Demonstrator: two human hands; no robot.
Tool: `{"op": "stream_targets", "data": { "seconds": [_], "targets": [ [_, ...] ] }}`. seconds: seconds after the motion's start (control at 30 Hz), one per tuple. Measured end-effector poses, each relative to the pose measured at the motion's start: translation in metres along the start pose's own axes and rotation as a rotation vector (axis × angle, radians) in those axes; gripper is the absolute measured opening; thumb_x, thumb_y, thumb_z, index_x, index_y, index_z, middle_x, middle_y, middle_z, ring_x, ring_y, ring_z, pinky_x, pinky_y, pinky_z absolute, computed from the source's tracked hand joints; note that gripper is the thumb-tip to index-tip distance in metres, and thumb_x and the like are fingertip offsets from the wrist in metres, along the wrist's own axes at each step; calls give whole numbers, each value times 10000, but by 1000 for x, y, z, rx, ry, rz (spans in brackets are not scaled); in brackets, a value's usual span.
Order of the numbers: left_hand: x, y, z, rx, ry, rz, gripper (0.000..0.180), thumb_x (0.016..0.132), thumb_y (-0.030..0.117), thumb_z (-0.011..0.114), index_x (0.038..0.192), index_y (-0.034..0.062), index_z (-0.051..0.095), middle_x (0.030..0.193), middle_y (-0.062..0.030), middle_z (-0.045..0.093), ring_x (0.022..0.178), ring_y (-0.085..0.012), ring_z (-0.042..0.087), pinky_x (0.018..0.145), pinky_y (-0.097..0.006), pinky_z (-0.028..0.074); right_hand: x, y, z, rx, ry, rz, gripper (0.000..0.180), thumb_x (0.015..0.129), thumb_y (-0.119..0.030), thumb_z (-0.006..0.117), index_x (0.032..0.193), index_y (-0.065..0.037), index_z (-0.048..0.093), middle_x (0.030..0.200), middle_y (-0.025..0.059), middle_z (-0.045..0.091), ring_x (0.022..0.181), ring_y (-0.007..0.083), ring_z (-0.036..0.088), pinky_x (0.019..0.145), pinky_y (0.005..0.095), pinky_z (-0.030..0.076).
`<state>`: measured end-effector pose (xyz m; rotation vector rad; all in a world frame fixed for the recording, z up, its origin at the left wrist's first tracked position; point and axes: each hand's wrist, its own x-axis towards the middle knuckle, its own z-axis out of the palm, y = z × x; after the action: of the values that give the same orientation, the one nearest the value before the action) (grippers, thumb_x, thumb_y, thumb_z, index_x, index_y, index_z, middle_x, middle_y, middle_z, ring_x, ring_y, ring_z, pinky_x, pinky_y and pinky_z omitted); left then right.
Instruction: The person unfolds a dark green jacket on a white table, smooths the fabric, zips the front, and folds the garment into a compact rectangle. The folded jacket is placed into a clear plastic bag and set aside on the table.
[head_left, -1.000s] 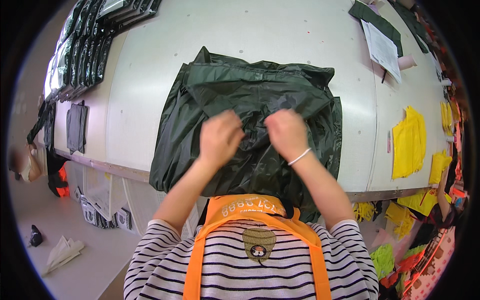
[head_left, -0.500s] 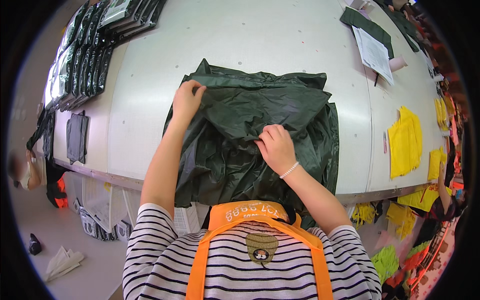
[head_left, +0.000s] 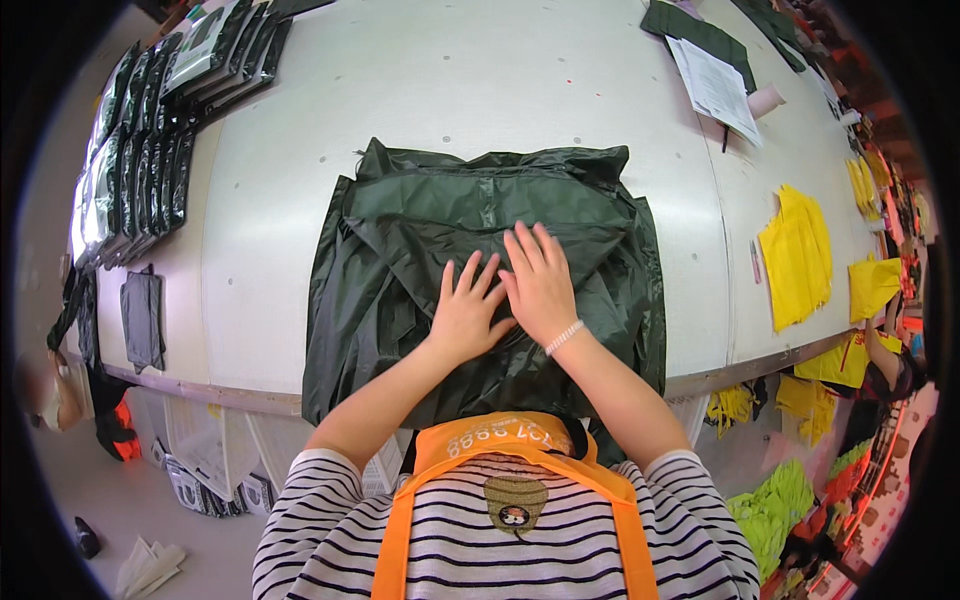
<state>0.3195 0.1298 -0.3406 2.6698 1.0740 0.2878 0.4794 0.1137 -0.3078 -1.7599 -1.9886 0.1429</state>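
A dark green shiny garment lies spread on the white table, its lower edge hanging over the near side. My left hand rests flat on the middle of the fabric with fingers spread. My right hand, with a white band at the wrist, lies flat right beside it, fingers apart and touching the left hand. Neither hand grips anything.
Rows of dark packaged items line the table's left side. A paper sheet and a dark folded piece lie at the far right. Yellow cloth pieces sit to the right. Another person is at the right edge.
My left hand came back from the garment's far left corner to the middle. Both hands now lie flat side by side on the fabric, which is smoother and more squared.
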Motion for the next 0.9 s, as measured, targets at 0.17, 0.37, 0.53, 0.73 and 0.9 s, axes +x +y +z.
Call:
{"op": "stream_targets", "data": {
  "seconds": [0.17, 0.37, 0.53, 0.73, 0.9],
  "targets": [
    [2, 4, 29, -7, -181, -71, 720, 809, 491, 604, 1417, 182, 371, 1522, -163, 180, 1388, -390, 184, 1048, -647, 178, -14, 63, 53, 64, -115, 137, 473, 882, -310, 593, 1291, -88, 505, 1420, 168, 389, 1317, 372, 330, 1083, 459, 263],
    [18, -67, -51, -156, 559, -379, 423, 742, 102, 686, 1134, 11, 558, 1201, -180, 540, 1135, -368, 480, 982, -438, 366, -12, 98, -18, 50, 588, 470, 457, 803, -115, 679, 1200, 19, 495, 1180, 156, 532, 1032, 289, 533, 936, 398, 405],
    [6, -166, -10, -1066, 541, -944, 508, 855, 197, 681, 1244, -52, 470, 879, -54, 604, 733, -118, 562, 640, -235, 454, -19, 155, -8, 1288, 205, 1236, 213, 860, -139, 670, 1000, 12, 616, 924, 48, 637, 862, 138, 573, 797, 274, 457],
    [28, -162, -8, -1356, 810, -1073, 426, 787, 103, 735, 1142, -15, 532, 680, 24, 562, 480, -53, 465, 407, -191, 338, 20, 133, -10, 1215, 662, 874, 448, 869, -142, 669, 1240, 49, 507, 1192, 79, 581, 1050, 151, 534, 933, 266, 394],
    [25, -158, -7, -1431, 737, -1046, 257, 784, 60, 715, 1004, 26, 584, 764, -2, 620, 565, -72, 536, 475, -202, 403, -1, 133, 7, 1268, 566, 1038, 456, 821, -52, 697, 1231, 42, 520, 1194, 94, 591, 1036, 178, 562, 921, 290, 427]
  ]
}}
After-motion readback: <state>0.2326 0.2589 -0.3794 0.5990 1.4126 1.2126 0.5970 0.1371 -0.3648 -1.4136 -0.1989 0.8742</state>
